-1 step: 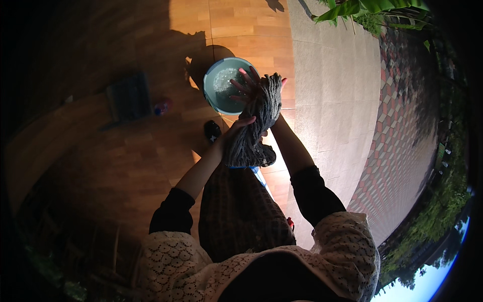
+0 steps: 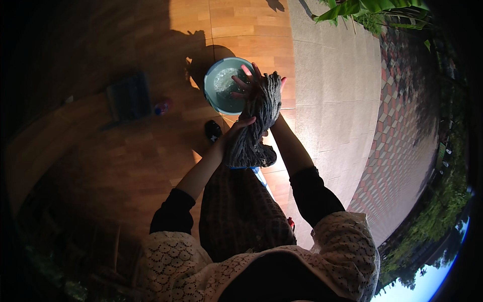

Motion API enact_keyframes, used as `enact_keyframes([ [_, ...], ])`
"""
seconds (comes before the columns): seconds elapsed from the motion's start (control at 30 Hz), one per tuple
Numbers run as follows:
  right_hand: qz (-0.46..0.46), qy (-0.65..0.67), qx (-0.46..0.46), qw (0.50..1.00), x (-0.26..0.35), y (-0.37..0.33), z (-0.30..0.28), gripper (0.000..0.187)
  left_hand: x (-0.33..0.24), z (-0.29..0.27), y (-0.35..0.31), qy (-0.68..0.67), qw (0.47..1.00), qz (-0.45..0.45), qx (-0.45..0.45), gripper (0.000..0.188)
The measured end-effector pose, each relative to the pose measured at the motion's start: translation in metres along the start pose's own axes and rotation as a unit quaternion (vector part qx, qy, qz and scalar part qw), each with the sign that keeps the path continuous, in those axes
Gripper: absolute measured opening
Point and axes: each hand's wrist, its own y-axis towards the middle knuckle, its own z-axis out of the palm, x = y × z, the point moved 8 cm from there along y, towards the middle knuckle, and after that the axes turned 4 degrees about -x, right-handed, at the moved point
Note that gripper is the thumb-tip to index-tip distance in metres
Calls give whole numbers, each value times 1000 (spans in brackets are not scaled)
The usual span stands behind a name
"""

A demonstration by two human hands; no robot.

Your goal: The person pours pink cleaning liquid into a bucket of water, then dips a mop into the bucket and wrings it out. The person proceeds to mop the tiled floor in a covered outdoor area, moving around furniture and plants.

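Mop strands (image 2: 251, 138), grey and bunched, extend toward a pale bucket (image 2: 211, 100) of water on the floor (image 2: 261, 50), the left hand (image 2: 237, 130) clasped around their middle, apparently to keep them gathered. The right hand (image 2: 249, 87), its fingers spread apart, lies against the upper ends, perhaps supporting them, while the blue-and-white handle (image 2: 259, 177) shows below, seemingly propping them up.

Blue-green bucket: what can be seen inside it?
Inside the bucket is liquid with a bright, bubbly-looking patch. The right hand and grey mop head cover its right and lower-right part; what lies behind them cannot be seen.
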Motion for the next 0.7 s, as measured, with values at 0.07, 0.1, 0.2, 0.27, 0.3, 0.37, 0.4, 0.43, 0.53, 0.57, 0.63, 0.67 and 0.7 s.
enact_keyframes([
  [0.07, -49, -27, -19, 998, 17, 3, 1, 74, 0, -5, 2, 4, 1000, 17, -19, 49],
  [0.1, -6, -75, -33, 997, 19, 4, -7, 71, -1, -7, 1, 9, 998, 34, -50, 47],
  [0.2, 129, -99, -34, 986, 15, 15, -8, 55, -7, -17, -3, 6, 993, 68, -95, 42],
  [0.27, 160, -247, -124, 948, 3, 28, -2, 49, -7, -25, -6, 15, 986, 82, -145, 41],
  [0.3, 171, -321, -169, 916, 0, 30, -5, 47, -6, -25, -6, 21, 982, 87, -167, 40],
  [0.37, 142, -455, -185, 860, 2, 44, -29, 38, -10, -32, 4, 54, 972, 108, -200, 39],
  [0.4, 159, -496, -199, 830, -1, 48, -37, 37, -15, -37, 8, 82, 962, 138, -222, 39],
  [0.43, 176, -535, -212, 799, -3, 50, -44, 37, -21, -42, 10, 109, 949, 167, -242, 40],
  [0.53, 169, -620, -205, 738, -11, 56, -34, 32, -21, -52, 16, 30, 957, 180, -226, 30],
  [0.57, 172, -633, -204, 726, -12, 57, -35, 32, -18, -53, 21, 5, 958, 184, -222, 28],
  [0.63, 149, -653, -234, 705, -8, 55, -63, 28, -21, -53, 30, 29, 939, 228, -256, 28],
  [0.67, 129, -692, -230, 672, -10, 57, -65, 27, -24, -68, 33, 60, 918, 259, -293, 30],
  [0.7, 107, -730, -225, 636, -10, 60, -61, 26, -28, -78, 32, 91, 894, 290, -328, 31],
])
